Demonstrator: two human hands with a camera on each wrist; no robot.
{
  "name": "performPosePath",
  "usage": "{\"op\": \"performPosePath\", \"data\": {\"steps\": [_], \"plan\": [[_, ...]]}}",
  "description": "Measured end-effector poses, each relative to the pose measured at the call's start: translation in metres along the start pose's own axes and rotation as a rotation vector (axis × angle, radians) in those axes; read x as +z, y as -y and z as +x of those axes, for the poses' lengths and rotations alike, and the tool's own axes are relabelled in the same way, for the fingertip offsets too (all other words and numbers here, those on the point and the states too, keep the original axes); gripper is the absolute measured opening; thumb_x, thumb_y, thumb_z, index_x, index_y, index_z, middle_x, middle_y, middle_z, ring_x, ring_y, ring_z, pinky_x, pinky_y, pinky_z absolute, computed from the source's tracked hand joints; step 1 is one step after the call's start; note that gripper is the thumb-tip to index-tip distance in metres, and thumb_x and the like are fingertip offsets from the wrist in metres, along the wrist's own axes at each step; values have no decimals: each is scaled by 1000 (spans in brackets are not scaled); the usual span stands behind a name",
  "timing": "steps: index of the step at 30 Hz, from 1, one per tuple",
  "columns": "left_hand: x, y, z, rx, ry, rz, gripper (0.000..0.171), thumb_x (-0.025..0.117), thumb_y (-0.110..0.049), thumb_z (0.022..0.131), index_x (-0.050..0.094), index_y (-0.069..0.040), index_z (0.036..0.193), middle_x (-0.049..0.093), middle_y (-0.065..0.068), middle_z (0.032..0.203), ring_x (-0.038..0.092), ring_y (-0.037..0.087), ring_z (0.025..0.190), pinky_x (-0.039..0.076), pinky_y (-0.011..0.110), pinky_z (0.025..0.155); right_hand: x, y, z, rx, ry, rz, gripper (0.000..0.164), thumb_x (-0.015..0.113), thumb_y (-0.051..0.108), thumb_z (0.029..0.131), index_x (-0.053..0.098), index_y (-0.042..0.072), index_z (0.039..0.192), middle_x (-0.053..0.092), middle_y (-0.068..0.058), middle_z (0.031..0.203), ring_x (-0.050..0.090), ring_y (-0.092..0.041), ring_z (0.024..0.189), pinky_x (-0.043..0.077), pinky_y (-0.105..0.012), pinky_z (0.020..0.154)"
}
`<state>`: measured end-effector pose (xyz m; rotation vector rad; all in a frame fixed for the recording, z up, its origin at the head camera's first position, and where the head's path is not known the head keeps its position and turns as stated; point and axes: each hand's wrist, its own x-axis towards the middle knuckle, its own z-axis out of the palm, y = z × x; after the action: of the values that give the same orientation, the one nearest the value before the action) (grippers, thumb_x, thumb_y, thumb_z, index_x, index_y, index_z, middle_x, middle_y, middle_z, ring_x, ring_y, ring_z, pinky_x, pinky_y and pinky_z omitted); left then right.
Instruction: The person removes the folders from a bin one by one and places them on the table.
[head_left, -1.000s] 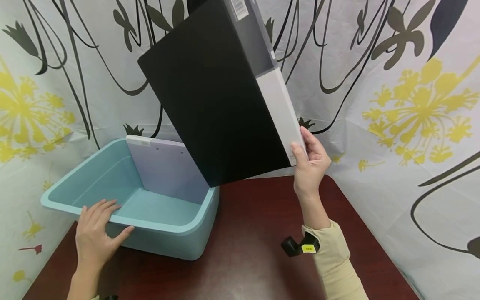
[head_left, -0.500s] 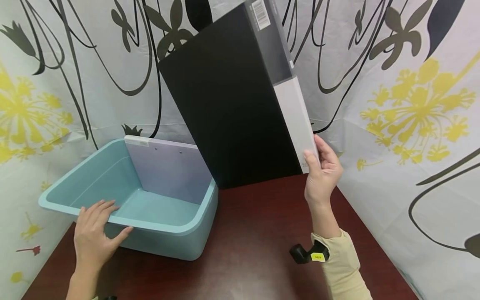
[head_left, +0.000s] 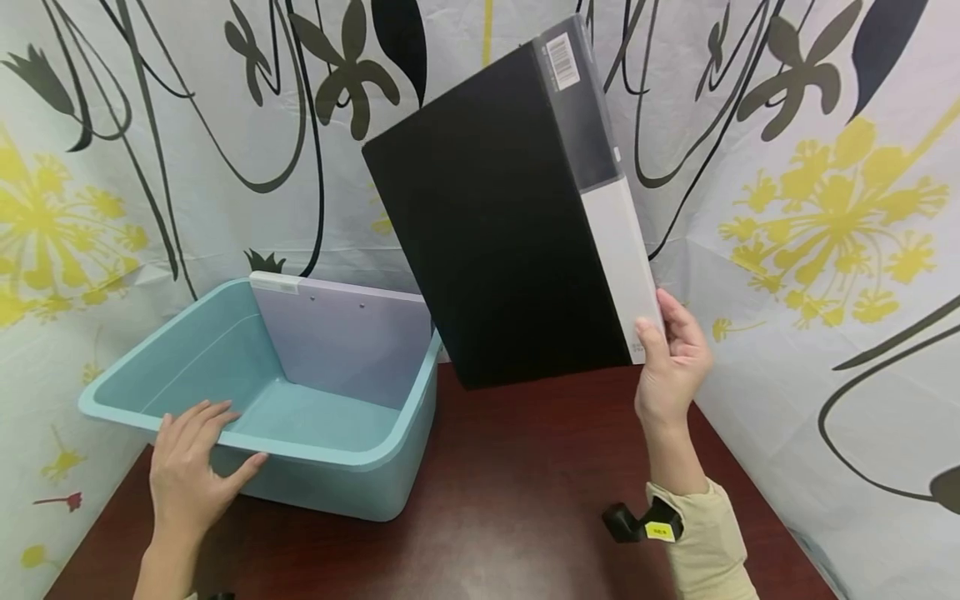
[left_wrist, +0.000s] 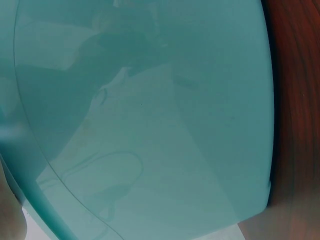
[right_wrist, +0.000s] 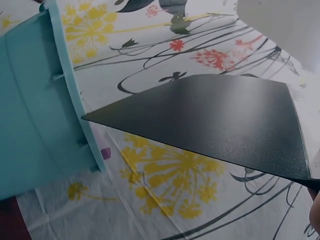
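Observation:
My right hand [head_left: 675, 371] holds a black file folder [head_left: 502, 233] by the bottom of its spine. The thumb lies on the white part of the spine, whose upper part is grey with a barcode. Tilted, the folder hangs above the table, right of a blue-green plastic tub [head_left: 322, 492]. In the right wrist view the black folder [right_wrist: 215, 125] appears with one corner before the tub's rim. My left hand [head_left: 187, 467] rests on the tub's near rim, fingers laid over it and thumb outside. A lavender folder [head_left: 345, 342] with a white spine leans against the tub's back wall.
The tub stands at the left of a dark red-brown table [head_left: 517, 500]. Behind and on both sides hangs a white sheet [head_left: 847, 333] with flower prints. A small black device [head_left: 645, 525] is strapped to my right wrist.
My right hand has moved right and down with the black folder, away from the tub and the lavender folder. The left hand stays on the rim.

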<state>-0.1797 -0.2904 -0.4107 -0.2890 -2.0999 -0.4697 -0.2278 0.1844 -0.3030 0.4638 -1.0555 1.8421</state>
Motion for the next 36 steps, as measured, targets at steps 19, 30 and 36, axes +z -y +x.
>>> {"op": "performPosePath", "data": {"steps": [19,30,36], "plan": [[1,1,0,1,7,10,86,42,-76,73,62,4,97,60,24,103,47,39,108,17,56,104,-35,-2,-7,-10,-13,-68,33,55,-23,70,61,-15,102,67,-14,93,63,-17,84,49,-22,75],[2,1,-2,-4,12,13,86,42,-77,73,62,4,97,60,25,103,47,40,108,16,55,105,-52,-6,-14,32,-20,-132,33,55,-23,72,58,-18,105,68,-12,96,63,-16,86,49,-21,75],[1,2,-1,-1,13,16,87,42,-77,73,62,5,97,60,25,103,47,40,107,16,55,105,-59,-11,-20,92,-40,-137,34,53,-24,72,57,-19,106,68,-9,95,61,-15,86,48,-18,73]]}}
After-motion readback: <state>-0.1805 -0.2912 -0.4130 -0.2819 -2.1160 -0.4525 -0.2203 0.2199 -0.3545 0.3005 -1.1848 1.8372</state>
